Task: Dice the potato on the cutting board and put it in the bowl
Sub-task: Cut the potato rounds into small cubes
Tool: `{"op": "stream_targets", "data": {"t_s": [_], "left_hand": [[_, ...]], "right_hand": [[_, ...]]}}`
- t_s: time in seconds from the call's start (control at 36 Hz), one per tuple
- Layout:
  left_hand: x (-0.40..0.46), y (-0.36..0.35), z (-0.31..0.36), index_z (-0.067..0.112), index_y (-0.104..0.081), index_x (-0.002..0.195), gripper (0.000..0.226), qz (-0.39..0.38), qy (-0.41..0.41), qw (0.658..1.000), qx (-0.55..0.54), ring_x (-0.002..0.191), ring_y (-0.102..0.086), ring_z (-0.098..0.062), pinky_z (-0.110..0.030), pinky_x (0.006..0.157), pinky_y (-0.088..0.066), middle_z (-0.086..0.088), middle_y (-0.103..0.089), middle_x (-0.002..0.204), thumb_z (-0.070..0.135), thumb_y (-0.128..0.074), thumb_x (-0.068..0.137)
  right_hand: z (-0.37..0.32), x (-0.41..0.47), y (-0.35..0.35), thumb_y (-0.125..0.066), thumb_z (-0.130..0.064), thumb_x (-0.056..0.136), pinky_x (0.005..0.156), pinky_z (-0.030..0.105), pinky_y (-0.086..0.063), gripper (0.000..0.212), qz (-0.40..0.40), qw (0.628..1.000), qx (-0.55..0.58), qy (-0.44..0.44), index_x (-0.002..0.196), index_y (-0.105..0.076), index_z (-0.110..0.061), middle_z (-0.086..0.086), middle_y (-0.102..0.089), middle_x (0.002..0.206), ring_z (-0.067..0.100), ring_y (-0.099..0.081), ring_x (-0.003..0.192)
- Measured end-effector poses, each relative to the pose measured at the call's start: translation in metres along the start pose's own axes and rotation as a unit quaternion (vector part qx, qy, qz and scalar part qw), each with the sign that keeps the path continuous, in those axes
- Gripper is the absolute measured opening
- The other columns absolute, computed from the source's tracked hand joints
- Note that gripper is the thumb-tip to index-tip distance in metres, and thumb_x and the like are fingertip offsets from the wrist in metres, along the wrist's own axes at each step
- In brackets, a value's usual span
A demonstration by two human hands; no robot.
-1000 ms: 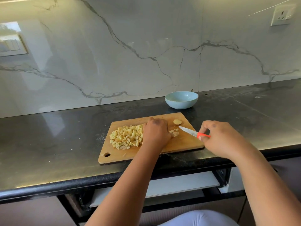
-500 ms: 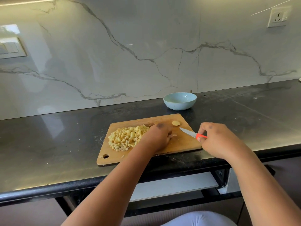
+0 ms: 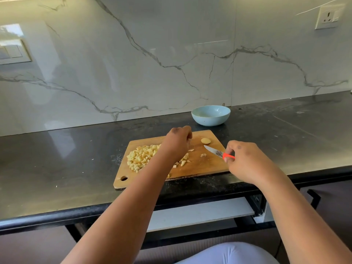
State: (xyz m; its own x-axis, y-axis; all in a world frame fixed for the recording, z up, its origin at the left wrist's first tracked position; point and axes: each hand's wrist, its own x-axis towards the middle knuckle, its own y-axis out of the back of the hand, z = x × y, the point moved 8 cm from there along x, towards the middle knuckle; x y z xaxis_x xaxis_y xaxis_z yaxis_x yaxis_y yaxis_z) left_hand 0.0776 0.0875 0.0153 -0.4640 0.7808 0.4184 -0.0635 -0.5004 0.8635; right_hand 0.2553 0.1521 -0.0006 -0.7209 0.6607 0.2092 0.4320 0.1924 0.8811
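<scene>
head view: pale yellow diced potato pile (image 3: 142,158) on the rectangular wooden cutting board (image 3: 205,164); left hand (image 3: 176,143) fingers curled, contents unclear; right hand (image 3: 245,161) grips the orange-handled knife (image 3: 219,153). round end piece (image 3: 206,141) uncut; light blue ceramic bowl (image 3: 210,115) empty on the dark surface (image 3: 57,159).

Left hand (image 3: 176,144) covering part of diced potato pile (image 3: 142,158) beneath; its fingertips curling out of sight. Right hand (image 3: 245,161) hiding most of knife handle (image 3: 228,156).
</scene>
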Motion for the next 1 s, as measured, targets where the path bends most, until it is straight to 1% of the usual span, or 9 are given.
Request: {"op": "stream_targets", "data": {"t_s": [0.11,0.28,0.33,0.42,0.56,0.72,0.78,0.89,1.0], "left_hand": [[0.004,-0.009,-0.008,0.015,-0.062,0.109,0.022,-0.019,0.019,1.0,-0.005,0.093,-0.059,-0.017,-0.029,0.077,-0.054,0.0,-0.061,0.105,0.003,-0.057,0.091],[0.006,-0.009,-0.015,0.014,-0.064,0.094,0.015,-0.015,0.03,0.999,-0.014,0.083,-0.058,-0.014,-0.02,0.066,-0.045,0.001,-0.063,0.093,0.014,-0.073,0.082],[0.008,-0.01,-0.015,0.016,-0.066,0.096,0.011,-0.009,0.031,0.999,-0.015,0.085,-0.059,-0.014,-0.021,0.068,-0.047,0.001,-0.064,0.096,0.01,-0.065,0.086],[0.012,-0.016,-0.011,0.016,-0.067,0.109,0.032,-0.041,0.043,0.998,-0.015,0.094,-0.06,-0.016,-0.029,0.082,-0.054,0.002,-0.063,0.105,-0.003,-0.051,0.088],[0.018,-0.018,0.0,0.018,-0.06,0.077,0.027,-0.05,0.047,0.998,-0.006,0.079,-0.054,-0.016,-0.025,0.063,-0.046,0.0,-0.061,0.086,-0.004,-0.046,0.085],[0.025,-0.025,-0.004,0.015,-0.05,0.071,0.027,-0.068,0.085,0.994,0.03,0.068,-0.048,-0.015,-0.026,0.058,-0.039,0.0,-0.051,0.074,0.022,-0.041,0.095],[0.029,-0.028,-0.001,0.013,-0.057,0.083,0.03,-0.078,0.073,0.994,0.032,0.076,-0.052,-0.015,-0.026,0.063,-0.04,0.0,-0.055,0.081,0.034,-0.043,0.099],[0.041,-0.041,0.012,0.013,-0.058,0.126,0.039,-0.11,0.039,0.993,0.011,0.11,-0.056,-0.02,-0.032,0.092,-0.049,-0.005,-0.061,0.124,0.035,-0.059,0.095],[0.046,-0.059,0.019,0.015,-0.05,0.14,0.048,-0.161,0.055,0.985,0.005,0.124,-0.051,-0.024,-0.035,0.103,-0.043,-0.007,-0.054,0.139,0.03,-0.059,0.096]], "right_hand": [[0.0,0.001,-0.001,-0.054,-0.023,0.097,0.054,0.023,-0.043,0.004,0.0,1.0,0.002,0.0,0.1,-0.056,-0.02,0.0,-0.056,0.094,0.01,-0.055,0.071],[0.004,0.003,0.005,-0.053,-0.022,0.098,0.046,0.019,-0.029,0.005,0.012,1.0,0.007,-0.005,0.099,-0.057,-0.019,-0.003,-0.052,0.083,0.008,-0.048,0.062],[0.005,0.003,0.006,-0.053,-0.021,0.098,0.046,0.019,-0.027,0.005,0.017,1.0,0.006,-0.008,0.099,-0.057,-0.018,-0.002,-0.052,0.082,0.007,-0.047,0.06],[0.005,0.004,0.006,-0.053,-0.02,0.097,0.046,0.02,-0.028,0.005,0.015,1.0,0.009,-0.014,0.099,-0.057,-0.018,-0.001,-0.053,0.083,0.008,-0.047,0.06],[0.008,0.005,0.008,-0.053,-0.02,0.098,0.045,0.019,-0.027,0.006,0.023,1.0,0.012,-0.016,0.098,-0.057,-0.017,-0.002,-0.052,0.081,0.007,-0.046,0.059],[0.015,0.007,0.012,-0.051,-0.02,0.098,0.044,0.021,-0.028,0.007,0.032,0.999,0.019,-0.023,0.096,-0.058,-0.017,-0.003,-0.052,0.079,0.009,-0.046,0.056],[0.017,0.009,0.012,-0.051,-0.02,0.097,0.044,0.022,-0.028,0.007,0.034,0.999,0.023,-0.025,0.096,-0.058,-0.017,-0.002,-0.053,0.079,0.009,-0.046,0.055],[0.019,0.011,0.01,-0.053,-0.018,0.096,0.044,0.023,-0.029,0.005,0.032,0.999,0.029,-0.029,0.094,-0.058,-0.018,0.0,-0.054,0.079,0.011,-0.047,0.055],[0.02,0.012,0.009,-0.053,-0.015,0.095,0.044,0.024,-0.03,0.006,0.03,0.998,0.034,-0.033,0.093,-0.058,-0.017,0.001,-0.055,0.078,0.012,-0.048,0.055]]}}
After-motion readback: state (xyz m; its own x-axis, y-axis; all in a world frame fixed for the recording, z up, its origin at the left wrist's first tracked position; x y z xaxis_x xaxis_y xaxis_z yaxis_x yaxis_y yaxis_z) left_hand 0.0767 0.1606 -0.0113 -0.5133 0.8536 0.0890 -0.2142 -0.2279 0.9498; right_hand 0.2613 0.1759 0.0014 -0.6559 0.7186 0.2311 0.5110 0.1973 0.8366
